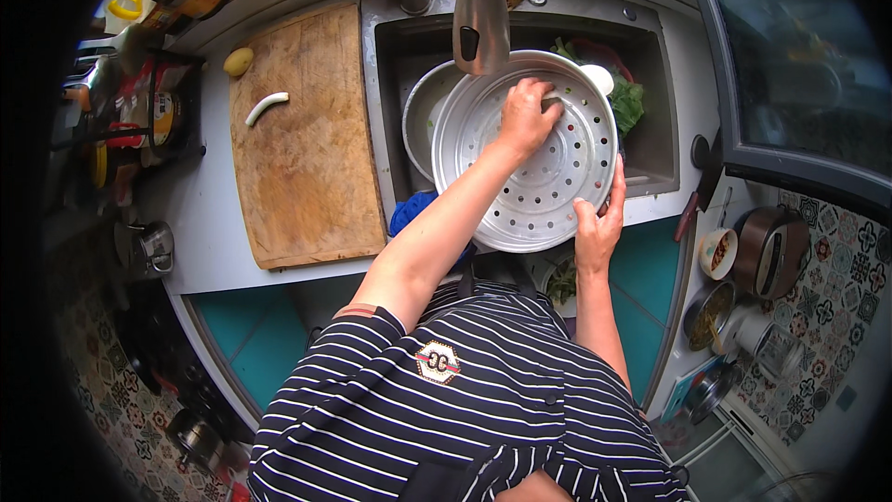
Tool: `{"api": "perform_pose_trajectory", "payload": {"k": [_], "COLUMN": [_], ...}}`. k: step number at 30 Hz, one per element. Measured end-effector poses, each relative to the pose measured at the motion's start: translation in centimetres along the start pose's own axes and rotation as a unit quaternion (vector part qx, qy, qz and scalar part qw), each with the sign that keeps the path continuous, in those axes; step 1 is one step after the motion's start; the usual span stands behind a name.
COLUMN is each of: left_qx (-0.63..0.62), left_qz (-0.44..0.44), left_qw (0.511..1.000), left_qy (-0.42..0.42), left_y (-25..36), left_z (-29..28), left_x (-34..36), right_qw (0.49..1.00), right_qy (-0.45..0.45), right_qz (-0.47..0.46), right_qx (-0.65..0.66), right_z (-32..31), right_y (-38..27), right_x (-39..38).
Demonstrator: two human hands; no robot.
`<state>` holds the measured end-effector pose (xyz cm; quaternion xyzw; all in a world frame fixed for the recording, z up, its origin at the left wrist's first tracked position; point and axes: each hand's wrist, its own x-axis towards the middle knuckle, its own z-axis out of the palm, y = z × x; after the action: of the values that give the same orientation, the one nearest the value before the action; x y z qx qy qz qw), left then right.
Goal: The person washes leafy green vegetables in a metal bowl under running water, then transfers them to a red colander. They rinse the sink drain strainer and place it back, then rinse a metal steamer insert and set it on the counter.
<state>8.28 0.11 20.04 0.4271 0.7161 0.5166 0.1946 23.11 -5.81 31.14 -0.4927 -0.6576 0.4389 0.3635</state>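
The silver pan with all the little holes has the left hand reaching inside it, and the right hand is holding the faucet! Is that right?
Not quite: the right hand isn't on the faucet. The head view shows it holding the edge of the silver pan.

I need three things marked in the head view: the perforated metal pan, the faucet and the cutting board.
Perforated metal pan (550,164): head view, on its inner floor.
Faucet (481,26): head view, on its spray head.
Cutting board (303,144): head view, on bare wood.

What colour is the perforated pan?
The pan is silver-grey; the head view shows it best.
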Motion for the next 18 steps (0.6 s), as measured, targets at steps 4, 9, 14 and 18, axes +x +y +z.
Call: {"api": "perform_pose_trajectory", "payload": {"k": [4,9,14,18], "left_qx": [-0.012,-0.003,0.005,-0.479], "left_qz": [0.059,0.135,0.114,-0.295], "left_qw": [0.998,0.987,0.977,0.792], "left_qy": [0.003,-0.086,-0.180,-0.236], "left_y": [0.7,-0.7,-1.5,-3.7], "left_z": [-0.6,-1.0,-1.9,-3.3], "left_x": [-1.4,-0.8,-0.4,0.4], "right_qw": [0.999,1.000,0.999,0.995], "right_qy": [-0.001,0.006,0.045,0.071], "right_qz": [-0.011,0.017,-0.002,0.056], "right_qx": [-0.035,0.009,-0.014,0.047], "right_z": [0.4,0.5,0.7,0.1], "right_y": [-0.3,-1.1,-0.5,-0.1], "right_x": [-0.1,-0.5,-0.9,-0.9]}}
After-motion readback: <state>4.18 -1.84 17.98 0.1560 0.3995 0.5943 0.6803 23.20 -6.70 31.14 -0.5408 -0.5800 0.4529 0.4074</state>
